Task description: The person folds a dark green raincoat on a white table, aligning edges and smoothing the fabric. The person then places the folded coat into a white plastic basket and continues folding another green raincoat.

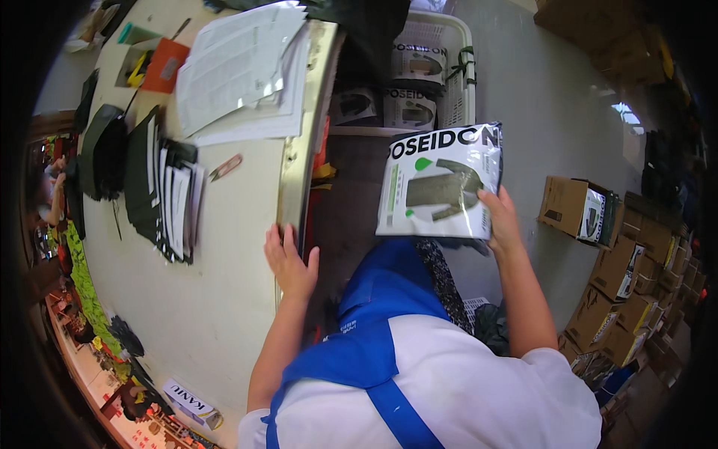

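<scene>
Hands well apart. Right hand (502, 217) clamped on the right edge of a white-and-black printed bag (443, 183) – thumb on the front, other fingers mostly hidden behind, so full grip can't be read. Bag is held up past the table edge, just on the near side of a white basket (465, 56), front face showing a dark green long-sleeved garment; back not visible. Dark bit under its lower right corner: can't tell if it's bag or something beyond.

Left hand (290, 263) is at the edge of the pale table (232, 299), fingers loosely spread, nothing seen in it; can't tell if it presses or just rests.

Basket holds similar packages (419, 66), partly covered by dark material (366, 30) that runs off the top; its left side is hidden. On the table: overlapping paper sheets (235, 71) – print too small to make out – small snips (226, 168), and a stack of dark-and-white packets (168, 194), contents unclear. Blue apron (389, 284) hides part of the floor. Cartons (572, 209) at right blur and darken toward the rim, farthest ones cut off.
</scene>
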`<control>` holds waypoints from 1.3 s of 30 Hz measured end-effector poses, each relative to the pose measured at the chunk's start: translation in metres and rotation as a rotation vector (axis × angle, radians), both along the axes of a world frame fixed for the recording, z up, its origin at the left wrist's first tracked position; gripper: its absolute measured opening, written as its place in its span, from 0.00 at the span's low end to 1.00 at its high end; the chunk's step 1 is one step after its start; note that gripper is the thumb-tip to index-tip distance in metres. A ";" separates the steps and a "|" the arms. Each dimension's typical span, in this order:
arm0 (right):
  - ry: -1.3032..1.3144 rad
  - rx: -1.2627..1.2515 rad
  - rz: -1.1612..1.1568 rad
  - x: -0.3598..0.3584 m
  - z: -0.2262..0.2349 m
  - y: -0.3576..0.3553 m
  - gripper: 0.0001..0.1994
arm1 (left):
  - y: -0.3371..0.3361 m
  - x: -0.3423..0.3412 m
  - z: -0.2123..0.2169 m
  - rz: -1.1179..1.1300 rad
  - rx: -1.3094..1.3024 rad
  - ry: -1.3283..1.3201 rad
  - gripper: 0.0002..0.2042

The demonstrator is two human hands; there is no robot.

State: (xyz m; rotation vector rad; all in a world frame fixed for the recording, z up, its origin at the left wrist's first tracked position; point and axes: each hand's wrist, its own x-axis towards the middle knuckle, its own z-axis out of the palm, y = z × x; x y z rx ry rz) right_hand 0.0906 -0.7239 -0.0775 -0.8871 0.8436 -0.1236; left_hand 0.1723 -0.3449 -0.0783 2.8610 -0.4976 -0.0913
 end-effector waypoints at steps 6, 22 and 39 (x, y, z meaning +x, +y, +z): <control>-0.058 0.155 -0.096 0.133 -0.153 -0.022 0.17 | -0.011 0.004 -0.009 0.014 0.135 -0.014 0.39; 0.843 -1.294 1.690 0.206 -0.336 -0.142 0.47 | -0.001 -0.004 -0.020 0.029 0.183 0.034 0.40; 0.955 -1.458 1.778 0.018 -0.377 -0.187 0.31 | 0.017 -0.006 -0.025 0.118 0.171 0.033 0.39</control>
